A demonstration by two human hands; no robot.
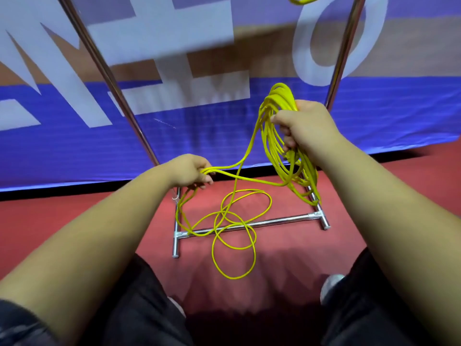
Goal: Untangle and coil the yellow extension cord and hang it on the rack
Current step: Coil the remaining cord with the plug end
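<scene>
Head: red floor [299,258], blue banner [74,146], cord [277,98]

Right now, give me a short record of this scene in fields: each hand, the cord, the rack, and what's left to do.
left hand: pinches strands of the yellow cord, held low near the rack's left upright
right hand: grips a bundle of coiled loops, held higher
yellow cord: partly coiled; the rest lies in loose loops on the red floor, crossing the rack's base bar
rack: metal frame standing before a blue banner
left to do: finish coiling, then hang it
</scene>
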